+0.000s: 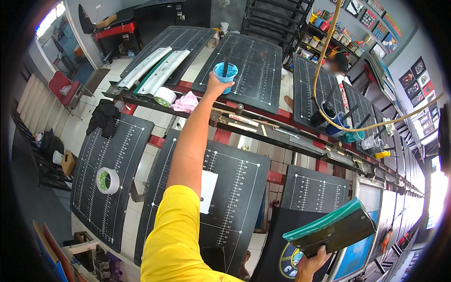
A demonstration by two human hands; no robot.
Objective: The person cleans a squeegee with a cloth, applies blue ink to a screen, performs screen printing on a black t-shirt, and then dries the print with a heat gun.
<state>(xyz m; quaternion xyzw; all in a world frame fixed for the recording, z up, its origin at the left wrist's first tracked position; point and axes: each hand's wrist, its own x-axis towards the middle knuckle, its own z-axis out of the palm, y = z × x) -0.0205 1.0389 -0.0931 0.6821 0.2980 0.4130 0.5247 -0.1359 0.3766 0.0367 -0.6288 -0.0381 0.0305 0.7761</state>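
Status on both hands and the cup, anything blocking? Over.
Left hand gripping blue cup. Right hand holding dark, teal-edged board. Stick standing in cup; nothing visibly blocking.

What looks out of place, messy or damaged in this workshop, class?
Nothing looks clearly damaged. A black cloth lies bunched over the corner of a dark board, and a crumpled pink cloth sits beside a tape roll; both look untidily dropped. Blue smears mark the cup in the left hand.
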